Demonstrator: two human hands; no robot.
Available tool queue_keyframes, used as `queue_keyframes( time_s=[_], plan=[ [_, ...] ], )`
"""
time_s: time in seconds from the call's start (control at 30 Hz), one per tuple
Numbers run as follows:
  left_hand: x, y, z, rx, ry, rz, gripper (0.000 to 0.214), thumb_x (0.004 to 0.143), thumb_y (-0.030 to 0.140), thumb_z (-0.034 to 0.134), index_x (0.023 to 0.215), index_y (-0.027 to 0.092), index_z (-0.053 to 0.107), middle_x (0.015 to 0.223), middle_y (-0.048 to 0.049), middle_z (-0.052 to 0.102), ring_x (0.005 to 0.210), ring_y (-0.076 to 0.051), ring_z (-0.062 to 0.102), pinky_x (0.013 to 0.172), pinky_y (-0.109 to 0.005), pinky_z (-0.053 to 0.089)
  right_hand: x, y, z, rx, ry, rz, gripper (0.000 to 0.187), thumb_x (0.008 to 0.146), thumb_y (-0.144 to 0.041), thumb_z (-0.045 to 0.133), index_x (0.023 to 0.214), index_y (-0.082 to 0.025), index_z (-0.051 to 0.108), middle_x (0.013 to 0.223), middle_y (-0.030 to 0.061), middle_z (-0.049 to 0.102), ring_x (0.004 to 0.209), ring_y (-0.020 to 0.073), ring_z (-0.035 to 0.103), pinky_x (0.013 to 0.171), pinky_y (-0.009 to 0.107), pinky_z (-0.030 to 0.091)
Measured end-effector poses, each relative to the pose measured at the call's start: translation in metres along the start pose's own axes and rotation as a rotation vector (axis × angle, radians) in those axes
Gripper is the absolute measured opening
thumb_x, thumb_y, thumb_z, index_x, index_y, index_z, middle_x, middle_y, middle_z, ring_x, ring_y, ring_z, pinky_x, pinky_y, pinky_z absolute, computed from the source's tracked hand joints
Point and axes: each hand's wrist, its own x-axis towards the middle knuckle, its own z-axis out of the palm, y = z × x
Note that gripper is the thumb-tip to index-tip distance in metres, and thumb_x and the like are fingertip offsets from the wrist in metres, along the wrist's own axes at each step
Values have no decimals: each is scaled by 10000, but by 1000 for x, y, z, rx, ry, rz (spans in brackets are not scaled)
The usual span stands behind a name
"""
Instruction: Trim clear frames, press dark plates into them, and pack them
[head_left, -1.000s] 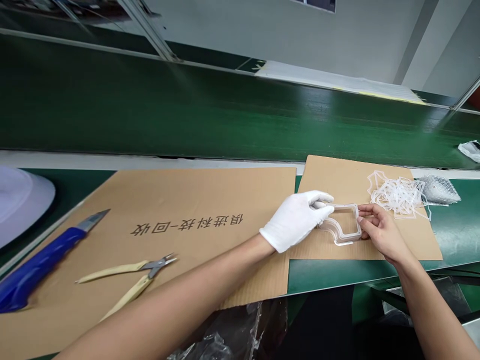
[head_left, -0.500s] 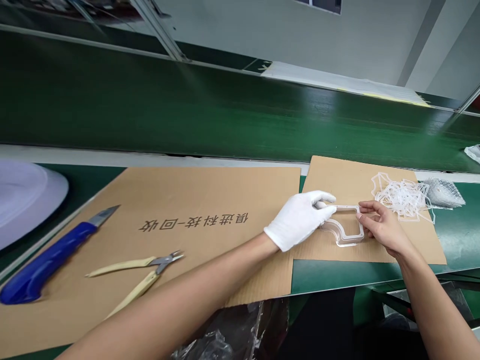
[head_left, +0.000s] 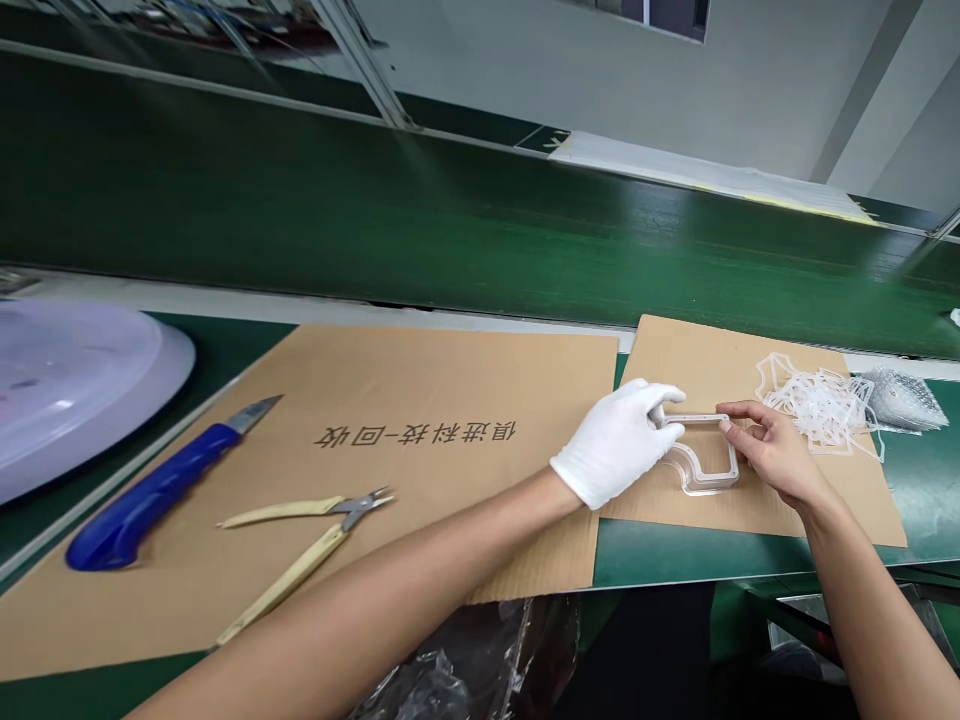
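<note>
My left hand (head_left: 615, 443), in a white cotton glove, pinches the left end of a clear moulded plastic frame (head_left: 703, 470). My right hand (head_left: 774, 452), bare, holds the frame's right side between thumb and fingers. The frame lies low over a cardboard sheet (head_left: 705, 350) and has a curved lower left section. Just beyond my right hand lies a tangled pile of thin clear plastic offcuts (head_left: 817, 410). Further left, on a larger cardboard sheet (head_left: 450, 380) printed with Chinese characters, lie a blue-handled utility knife (head_left: 157, 492) and yellow-handled side cutters (head_left: 315, 530).
A long green conveyor belt (head_left: 450, 230) runs across the back. A translucent round lid (head_left: 67, 390) sits at the far left, and a bag of bubble wrap (head_left: 892, 398) at the right. A crumpled clear plastic bag (head_left: 457, 675) hangs below the bench edge.
The view has drifted, so everything sits further right and higher in the picture. My right hand has shifted its hold along the frame's upper right corner; the frame stays in both hands.
</note>
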Motion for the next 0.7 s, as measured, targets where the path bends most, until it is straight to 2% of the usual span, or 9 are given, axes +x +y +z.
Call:
queue_keyframes(
  time_s=[0.07,0.13,0.23,0.33,0.4,0.5,0.6,0.7],
  plan=[
    [-2,1,-1,-7,27,-9,407,852,267,699,1254,207,729,1046,-45,672,867,-198,700,923,-385,599,3,1,2,4,15,-14,477,866,-609,757,1147,-223,760,656,-21,572,578,151,442,573,300,326],
    [-5,2,-2,1,72,48,412,850,252,696,1259,208,727,1207,-89,654,1004,-229,706,981,-409,590,6,2,3,3,30,-25,482,848,-637,767,1096,-223,767,691,-9,606,582,150,444,568,299,324],
    [-9,5,-3,74,94,221,235,863,237,708,1080,228,799,1348,-116,643,1262,-296,632,1125,-481,507,7,3,4,1,38,-27,505,826,-665,780,1063,-220,768,652,-20,580,572,149,427,558,295,308],
    [-11,7,-2,148,25,317,125,887,248,708,856,236,829,1382,-114,670,1339,-329,587,1172,-527,449,8,3,4,5,45,-27,522,809,-685,795,1036,-215,773,652,-19,579,585,147,436,563,292,318],
    [-10,8,-1,162,-35,316,190,887,212,676,762,230,818,1366,-111,689,1327,-336,594,1155,-518,461,9,3,3,0,49,-28,519,807,-688,802,1022,-216,778,672,-10,594,603,148,452,567,289,334],
    [-10,8,0,105,-110,249,231,880,178,632,728,218,801,1280,-113,723,1258,-317,636,1105,-474,507,10,4,3,10,35,-20,513,805,-688,808,1003,-215,778,698,-2,614,613,146,463,566,287,352],
    [-9,7,-4,42,-170,202,211,868,170,615,756,210,789,1247,-111,728,1215,-302,658,1075,-447,529,9,3,3,13,33,-11,528,795,-693,813,1014,-214,779,696,-8,612,601,140,453,564,288,353],
    [-7,6,-13,-43,-245,146,179,844,193,632,892,215,803,1383,-91,680,1003,-242,710,984,-421,575,7,1,3,9,28,-5,537,816,-690,789,1072,-218,786,693,-14,598,598,142,449,567,294,358]
  ],
)
